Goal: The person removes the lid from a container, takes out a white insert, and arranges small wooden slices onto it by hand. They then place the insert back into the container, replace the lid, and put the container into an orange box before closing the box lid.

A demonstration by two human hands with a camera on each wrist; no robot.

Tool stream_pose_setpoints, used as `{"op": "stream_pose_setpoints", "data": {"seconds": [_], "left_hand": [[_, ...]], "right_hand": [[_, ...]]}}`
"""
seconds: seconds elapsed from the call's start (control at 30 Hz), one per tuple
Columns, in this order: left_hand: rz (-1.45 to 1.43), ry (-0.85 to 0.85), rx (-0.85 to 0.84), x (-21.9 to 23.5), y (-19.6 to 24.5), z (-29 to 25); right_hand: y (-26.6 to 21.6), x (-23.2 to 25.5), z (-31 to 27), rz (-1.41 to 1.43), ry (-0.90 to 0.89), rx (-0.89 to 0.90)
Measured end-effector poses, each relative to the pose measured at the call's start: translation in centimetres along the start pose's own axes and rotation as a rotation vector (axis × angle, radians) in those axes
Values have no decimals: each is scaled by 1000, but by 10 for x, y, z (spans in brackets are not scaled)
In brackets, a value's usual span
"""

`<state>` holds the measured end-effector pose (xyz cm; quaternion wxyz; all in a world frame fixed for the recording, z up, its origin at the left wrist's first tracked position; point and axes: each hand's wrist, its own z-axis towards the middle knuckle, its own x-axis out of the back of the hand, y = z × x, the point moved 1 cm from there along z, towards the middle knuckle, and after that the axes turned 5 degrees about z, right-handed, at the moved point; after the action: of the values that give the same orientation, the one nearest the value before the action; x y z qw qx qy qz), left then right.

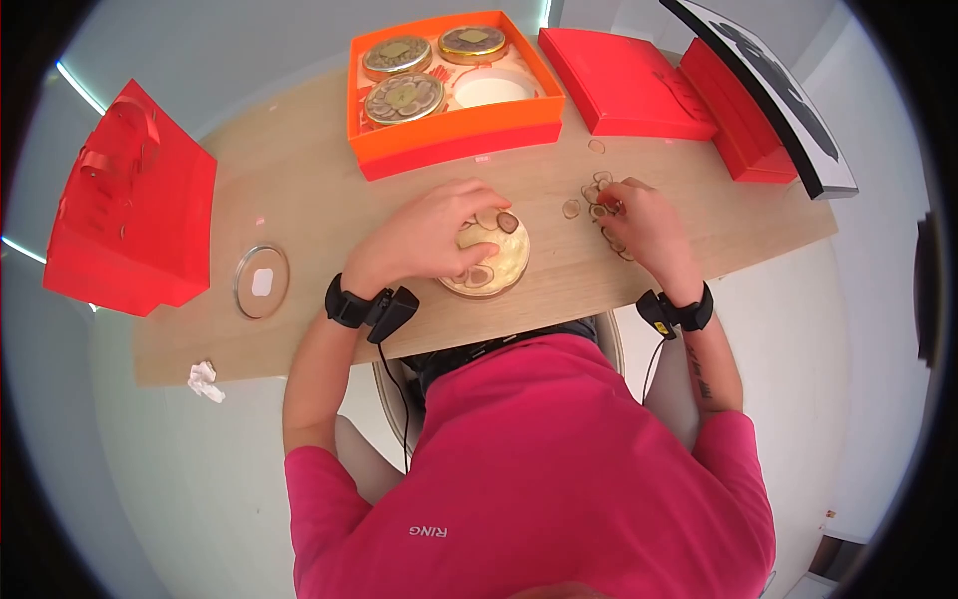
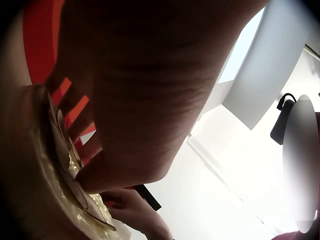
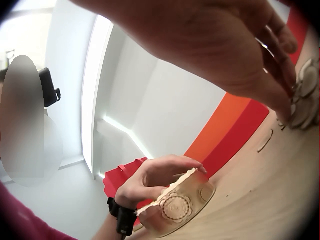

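A round tin (image 1: pixel 514 262) with gold lining stands at the table's front, a few thin, dark-edged dried slices (image 1: pixel 507 223) lying on the lining. My left hand (image 1: pixel 424 235) reaches over it, thumb and fingers spread on the slices; the left wrist view shows the thumb tip (image 2: pixel 87 182) pressing down there. The tin's patterned side (image 3: pixel 175 207) shows in the right wrist view. To the right, my right hand (image 1: pixel 649 235) pinches at a small heap of the same slices (image 1: pixel 602 188), thumb and fingertips right among them. Part of the heap is hidden under that hand.
Behind is an orange-red gift box (image 1: pixel 459 130) with three lidded tins (image 1: pixel 404 97) and one round hollow (image 1: pixel 494 88). A red box lid (image 1: pixel 624 85) and a monitor-like panel (image 1: pixel 773 90) stand right. Left are a red bag (image 1: pixel 135 210), a clear lid (image 1: pixel 261 283) and crumpled tissue (image 1: pixel 206 381).
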<state>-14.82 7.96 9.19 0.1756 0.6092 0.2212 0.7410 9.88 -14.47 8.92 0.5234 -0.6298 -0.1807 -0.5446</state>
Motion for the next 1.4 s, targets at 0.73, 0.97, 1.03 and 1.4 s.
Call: {"op": "stream_pose_setpoints", "data": {"seconds": [0.73,0.97,1.03,1.4], "left_hand": [[85,148,41,-5,11,2],[-46,100,91,4,17,1],[-79,73,90,7,18,1],[-72,40,90,5,11,-1]], "right_hand": [[-23,7,-2,247,-5,243],[-67,-16,-16,296,175,525],[-69,-26,-15,254,246,597],[-77,-34,-15,209,132,614]]}}
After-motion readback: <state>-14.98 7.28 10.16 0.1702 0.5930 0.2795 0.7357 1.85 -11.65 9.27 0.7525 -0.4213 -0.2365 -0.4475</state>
